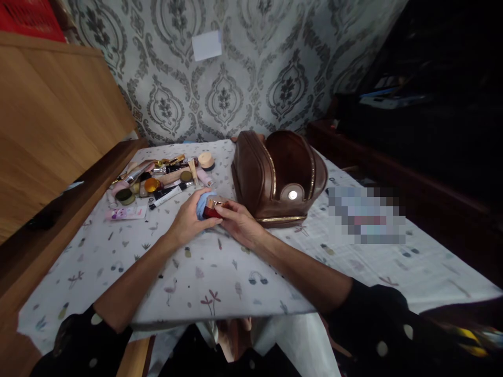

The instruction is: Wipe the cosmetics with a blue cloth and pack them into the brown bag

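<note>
Near the middle of the table my left hand (187, 220) is closed around a light blue cloth (201, 205). Against that cloth rests a small dark red cosmetic container (210, 211) with a shiny gold part. The fingers of my right hand (242, 226) pinch it from the right side; its exact kind is too small to make out. Just right of my hands stands a brown leather toiletry bag (254, 180), unzipped, with its dark inside showing. To the left lies a pile of cosmetics, among them a white tube (168, 197), an amber-lidded jar (152, 185) and several brushes.
A patterned white cloth (236, 277) covers the table. On its right lies a blurred-out flat item (367, 215). A wooden panel (58, 104) rises at the left, and papered wall (243, 94) closes off the back. A pink-printed tube (128, 212) lies at the pile's front.
</note>
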`<state>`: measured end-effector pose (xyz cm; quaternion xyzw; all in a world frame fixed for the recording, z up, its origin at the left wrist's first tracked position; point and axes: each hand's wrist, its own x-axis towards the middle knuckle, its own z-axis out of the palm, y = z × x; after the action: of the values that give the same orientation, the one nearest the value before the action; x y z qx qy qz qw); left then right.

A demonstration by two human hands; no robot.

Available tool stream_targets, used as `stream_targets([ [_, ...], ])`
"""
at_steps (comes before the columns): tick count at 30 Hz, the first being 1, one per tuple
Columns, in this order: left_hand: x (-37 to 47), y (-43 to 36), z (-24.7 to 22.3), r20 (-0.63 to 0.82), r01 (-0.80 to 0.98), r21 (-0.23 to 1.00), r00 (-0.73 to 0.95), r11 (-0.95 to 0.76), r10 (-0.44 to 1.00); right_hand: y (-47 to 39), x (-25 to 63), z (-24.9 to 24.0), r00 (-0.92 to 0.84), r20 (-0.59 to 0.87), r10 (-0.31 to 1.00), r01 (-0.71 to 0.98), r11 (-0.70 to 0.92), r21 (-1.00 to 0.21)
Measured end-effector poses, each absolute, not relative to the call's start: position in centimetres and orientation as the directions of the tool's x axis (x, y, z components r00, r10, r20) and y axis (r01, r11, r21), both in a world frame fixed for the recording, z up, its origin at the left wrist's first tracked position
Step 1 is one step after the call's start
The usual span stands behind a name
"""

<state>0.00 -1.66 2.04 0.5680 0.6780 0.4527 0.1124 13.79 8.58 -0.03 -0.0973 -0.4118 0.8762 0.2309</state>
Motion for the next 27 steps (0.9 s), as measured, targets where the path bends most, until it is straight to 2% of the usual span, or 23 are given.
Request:
stream_targets([
  [5, -0.77, -1.8, 2.45, 0.329, 0.621, 0.783, -0.352, -0.044, 0.876, 8.77, 13.94, 0.09, -0.87, -0.021, 0.492, -0.322, -0.601, -0.732],
  [12, -0.91, -2.07, 2.63, 0.38, 0.631, 0.771, -0.349, -0.085, 0.856, 8.77, 14.04, 0.19, -0.884, -0.067, 0.464, -0.262, -0.608, -0.75],
  [17, -0.64, -2.36, 2.38, 0.427, 0.708, 0.704, -0.355, -0.059, 0.832, 8.65, 14.26, 0.57, -0.905, -0.056, 0.421, -0.224, -0.584, -0.78],
  [22, -0.75, -2.43, 1.97, 0.53, 0.789, 0.613, -0.371, -0.042, 0.763, 8.89, 14.27, 0.55, -0.925, -0.063, 0.374, -0.204, -0.629, -0.75],
  [27, -0.12, -2.39, 2.44, 0.622, 0.85, 0.522, -0.32, -0.074, 0.714, 9.22, 14.04, -0.09, -0.926, -0.021, 0.376, -0.253, -0.661, -0.706],
])
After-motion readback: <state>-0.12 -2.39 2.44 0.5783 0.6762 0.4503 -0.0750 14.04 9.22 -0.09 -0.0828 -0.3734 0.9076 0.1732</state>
